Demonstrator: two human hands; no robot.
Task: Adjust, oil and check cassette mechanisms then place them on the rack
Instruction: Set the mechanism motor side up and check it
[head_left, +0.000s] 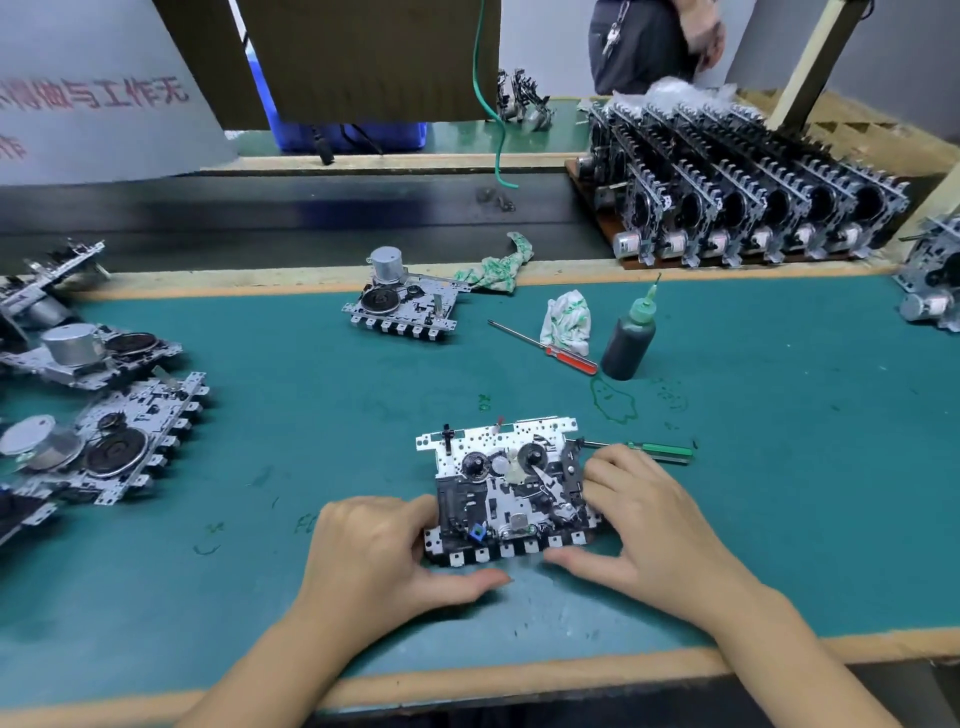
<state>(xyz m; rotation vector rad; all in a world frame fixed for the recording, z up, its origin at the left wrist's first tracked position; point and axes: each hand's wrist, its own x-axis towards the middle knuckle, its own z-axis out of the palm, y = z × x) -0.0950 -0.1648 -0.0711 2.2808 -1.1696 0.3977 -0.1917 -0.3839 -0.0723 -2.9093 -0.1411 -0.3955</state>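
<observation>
Both hands, left (384, 551) and right (644, 514), grip a cassette mechanism (506, 488) on the surface; checking appears underway, oiling likely next.

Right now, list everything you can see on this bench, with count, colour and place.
held mechanism: one, silver-black, front centre
loose mechanisms: several, silver, left edge
lone mechanism: one, silver, back centre
racked mechanisms: many upright, black-silver, wooden rack back right
oil bottle: one, dark green, right of centre
red screwdriver: one, beside bottle
green screwdriver: one, behind right hand
rags: two, white-green
mat: green
left hand: grips mechanism's left edge
right hand: grips its right edge
</observation>
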